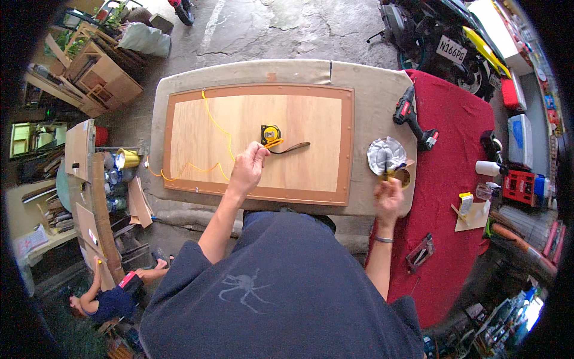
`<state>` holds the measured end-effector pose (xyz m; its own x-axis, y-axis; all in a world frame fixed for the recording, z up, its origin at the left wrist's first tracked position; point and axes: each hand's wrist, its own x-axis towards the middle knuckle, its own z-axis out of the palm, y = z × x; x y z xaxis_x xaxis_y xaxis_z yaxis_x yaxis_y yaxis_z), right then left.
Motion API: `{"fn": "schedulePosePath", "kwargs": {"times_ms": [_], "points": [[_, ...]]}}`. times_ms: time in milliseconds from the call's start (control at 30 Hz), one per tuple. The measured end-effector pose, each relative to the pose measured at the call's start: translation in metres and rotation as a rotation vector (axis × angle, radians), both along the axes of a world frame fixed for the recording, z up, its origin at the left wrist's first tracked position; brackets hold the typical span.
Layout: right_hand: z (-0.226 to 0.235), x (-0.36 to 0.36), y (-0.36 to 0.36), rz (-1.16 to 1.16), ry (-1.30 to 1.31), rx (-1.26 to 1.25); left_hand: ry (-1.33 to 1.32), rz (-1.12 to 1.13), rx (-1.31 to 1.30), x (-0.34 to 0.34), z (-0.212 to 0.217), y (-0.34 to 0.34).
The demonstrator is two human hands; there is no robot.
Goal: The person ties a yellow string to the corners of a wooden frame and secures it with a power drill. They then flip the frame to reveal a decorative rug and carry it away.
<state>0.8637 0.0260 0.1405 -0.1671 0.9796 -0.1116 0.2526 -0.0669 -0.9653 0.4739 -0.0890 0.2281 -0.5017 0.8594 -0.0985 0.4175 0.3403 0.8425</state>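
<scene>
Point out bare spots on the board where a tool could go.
Free: the panel right of the tape measure, up to its brown border. Also its top middle, right of the yellow cord. Crowded: the right edge by the foil, drill and right hand.

right hand (388, 197) grip unclear, fingers (391, 181) hidden

Left hand (247, 169) extended forward, fingers pinched; right hand (388, 197) loosely curled, lower.

We note cracked concrete floor (263, 27) at top centre, stacked wooden frames (95, 75) upper left, red cloth-covered table (445, 179) at right.
</scene>
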Motion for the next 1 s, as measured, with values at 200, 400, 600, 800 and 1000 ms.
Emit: {"fn": "schedulePosePath", "kwargs": {"times_ms": [200, 400, 600, 800, 1000], "points": [[0.125, -0.174, -0.039, 0.508, -0.46, 0.633, 0.127, 0.021, 0.075, -0.018, 0.016, -0.027], [0.143, -0.234, -0.065, 0.601, -0.633, 0.615, 0.18, 0.038, 0.184, -0.05, 0.023, -0.056], [0.156, -0.279, -0.086, 0.612, -0.745, 0.59, 0.234, -0.016, 0.275, -0.076, 0.019, -0.077], [0.153, -0.312, -0.101, 0.572, -0.821, 0.597, 0.33, -0.149, 0.388, -0.093, 0.015, -0.082], [0.135, -0.328, -0.109, 0.56, -0.924, 0.583, 0.161, -0.141, 0.329, -0.088, 0.015, -0.077]]}}
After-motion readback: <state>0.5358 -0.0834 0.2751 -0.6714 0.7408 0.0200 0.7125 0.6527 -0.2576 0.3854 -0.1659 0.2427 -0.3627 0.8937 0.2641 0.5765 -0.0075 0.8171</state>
